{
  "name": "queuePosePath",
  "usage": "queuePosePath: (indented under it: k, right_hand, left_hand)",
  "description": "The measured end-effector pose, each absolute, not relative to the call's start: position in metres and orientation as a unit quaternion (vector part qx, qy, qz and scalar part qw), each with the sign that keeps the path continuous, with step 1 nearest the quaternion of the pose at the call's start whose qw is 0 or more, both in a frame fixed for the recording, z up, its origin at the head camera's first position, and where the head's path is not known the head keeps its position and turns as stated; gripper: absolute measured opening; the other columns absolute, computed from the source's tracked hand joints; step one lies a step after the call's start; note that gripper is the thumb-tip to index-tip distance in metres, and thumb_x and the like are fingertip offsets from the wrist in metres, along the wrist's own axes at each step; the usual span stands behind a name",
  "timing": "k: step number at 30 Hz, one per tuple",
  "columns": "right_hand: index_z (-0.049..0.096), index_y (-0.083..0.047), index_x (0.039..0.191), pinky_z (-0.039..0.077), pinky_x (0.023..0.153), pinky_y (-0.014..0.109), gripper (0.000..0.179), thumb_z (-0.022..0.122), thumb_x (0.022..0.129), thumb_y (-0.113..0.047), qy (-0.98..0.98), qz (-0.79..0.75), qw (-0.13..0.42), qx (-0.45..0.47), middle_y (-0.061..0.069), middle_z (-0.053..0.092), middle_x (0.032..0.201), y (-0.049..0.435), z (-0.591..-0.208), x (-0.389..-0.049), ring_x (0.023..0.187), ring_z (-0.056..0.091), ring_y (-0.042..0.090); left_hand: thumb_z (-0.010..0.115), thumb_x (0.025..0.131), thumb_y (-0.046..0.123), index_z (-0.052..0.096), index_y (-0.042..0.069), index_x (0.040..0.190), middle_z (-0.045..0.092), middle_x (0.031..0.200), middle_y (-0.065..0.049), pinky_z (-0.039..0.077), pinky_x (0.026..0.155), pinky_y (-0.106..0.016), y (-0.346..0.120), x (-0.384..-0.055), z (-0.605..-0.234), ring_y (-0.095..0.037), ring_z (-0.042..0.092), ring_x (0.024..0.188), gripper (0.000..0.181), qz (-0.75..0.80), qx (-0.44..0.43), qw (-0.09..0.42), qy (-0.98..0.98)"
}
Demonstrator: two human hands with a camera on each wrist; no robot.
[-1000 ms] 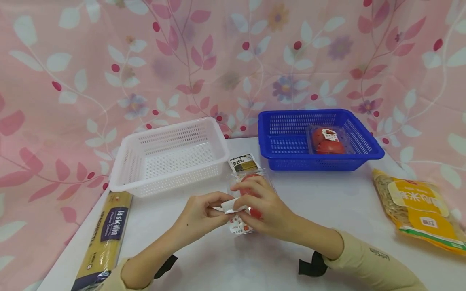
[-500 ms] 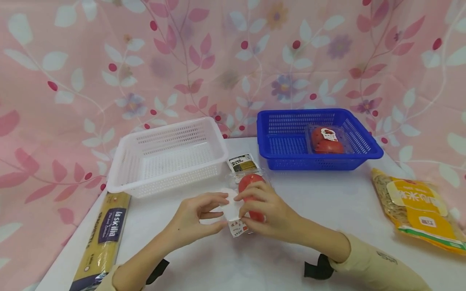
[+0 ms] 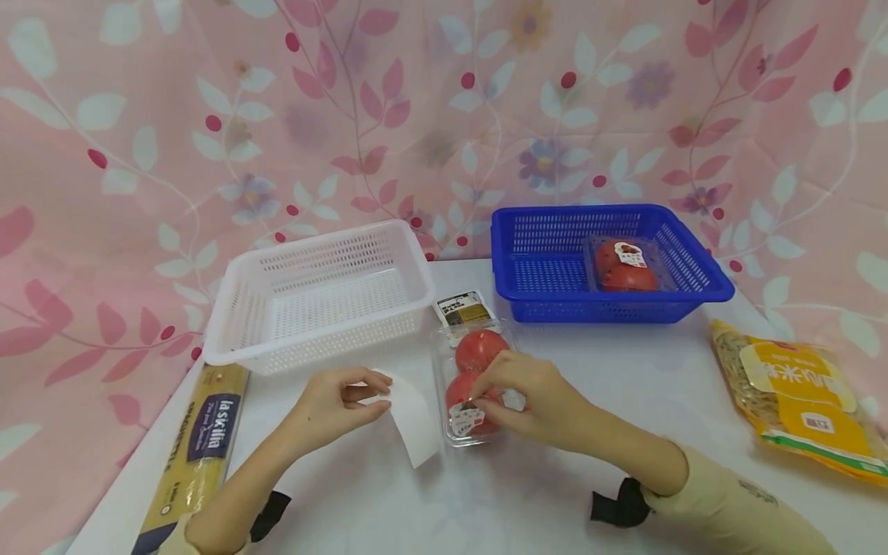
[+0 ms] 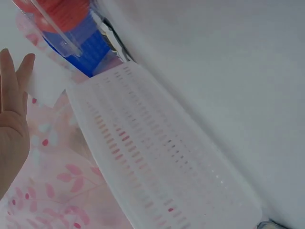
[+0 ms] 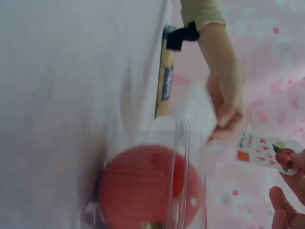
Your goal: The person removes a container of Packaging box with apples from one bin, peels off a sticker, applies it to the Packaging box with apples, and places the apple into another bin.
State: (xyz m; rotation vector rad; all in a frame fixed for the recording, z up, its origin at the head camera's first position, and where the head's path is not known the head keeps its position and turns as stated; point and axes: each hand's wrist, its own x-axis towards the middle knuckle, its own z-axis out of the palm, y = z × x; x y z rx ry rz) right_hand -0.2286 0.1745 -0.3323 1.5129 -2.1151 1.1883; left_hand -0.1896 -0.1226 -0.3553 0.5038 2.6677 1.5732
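Observation:
My left hand (image 3: 336,405) pinches a curved strip of white backing paper (image 3: 415,425) by its upper end, left of a clear plastic box (image 3: 442,374) on the table. Two red tomatoes (image 3: 480,351) show through the box's lid. Over the near end of this box, my right hand (image 3: 530,397) pinches a label sticker (image 3: 466,418) between thumb and finger. The right wrist view shows the sticker's printed fruit picture and red writing (image 5: 267,151), held above the lid. The left wrist view catches my left fingers and part of the pale paper (image 4: 43,85).
A white basket (image 3: 319,339) stands behind on the left. A blue basket (image 3: 603,312) at back right holds another box of tomatoes (image 3: 627,268). A small labelled packet (image 3: 463,310) lies behind the near box. Spaghetti (image 3: 201,455) lies left, a yellow bag (image 3: 798,393) right.
The sticker has come off its white backing. My left hand has moved left and down with the paper; my right hand has moved slightly right, keeping the sticker over the box.

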Motion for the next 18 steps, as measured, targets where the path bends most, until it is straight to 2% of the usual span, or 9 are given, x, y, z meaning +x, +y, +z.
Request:
queuePosePath:
  k: [4,8,12,15,18]
  right_hand:
    - [0.066,-0.014,0.088,0.049,0.064,0.023,0.016,0.071,0.077,-0.003,-0.771,0.414,0.137,0.463,-0.009,0.064,0.08,0.179,-0.331,-0.245,0.073,0.056,0.004]
    - [0.066,-0.014,0.086,0.048,0.059,0.028,0.011,0.069,0.08,-0.005,-0.796,0.412,0.123,0.426,-0.011,0.062,0.073,0.181,-0.331,-0.26,0.068,0.055,0.004]
    - [0.066,-0.015,0.087,0.047,0.058,0.028,0.009,0.068,0.082,-0.008,-0.809,0.416,0.104,0.403,-0.011,0.063,0.073,0.181,-0.333,-0.272,0.067,0.056,0.005]
    - [0.066,-0.015,0.087,0.047,0.059,0.027,0.011,0.068,0.081,-0.006,-0.814,0.419,0.092,0.391,-0.01,0.063,0.075,0.181,-0.333,-0.278,0.069,0.056,0.006]
    - [0.066,-0.014,0.087,0.047,0.06,0.027,0.011,0.068,0.081,-0.005,-0.814,0.422,0.08,0.39,-0.009,0.064,0.075,0.181,-0.332,-0.281,0.069,0.056,0.008]
  left_hand:
    - [0.072,0.078,0.013,0.067,0.002,0.093,0.06,0.113,-0.017,0.051,0.075,-0.025,-0.133,-0.195,-0.365,-0.027,0.059,0.104,0.019,0.474,0.178,0.048,0.861]
    - [0.07,0.081,0.013,0.068,0.002,0.096,0.058,0.117,-0.018,0.05,0.077,-0.023,-0.142,-0.199,-0.374,-0.026,0.06,0.102,0.019,0.421,0.204,0.087,0.88]
    - [0.068,0.082,0.014,0.071,0.01,0.087,0.061,0.114,-0.012,0.051,0.076,-0.025,-0.146,-0.204,-0.38,-0.021,0.063,0.094,0.007,0.327,0.237,0.074,0.912]
    - [0.067,0.082,0.014,0.071,0.016,0.083,0.063,0.111,-0.007,0.05,0.081,-0.035,-0.147,-0.208,-0.381,-0.024,0.061,0.099,0.005,0.262,0.249,0.055,0.931]
    - [0.068,0.081,0.014,0.071,0.016,0.087,0.063,0.113,-0.005,0.046,0.085,-0.043,-0.149,-0.21,-0.382,-0.029,0.057,0.107,0.007,0.233,0.242,0.052,0.94]
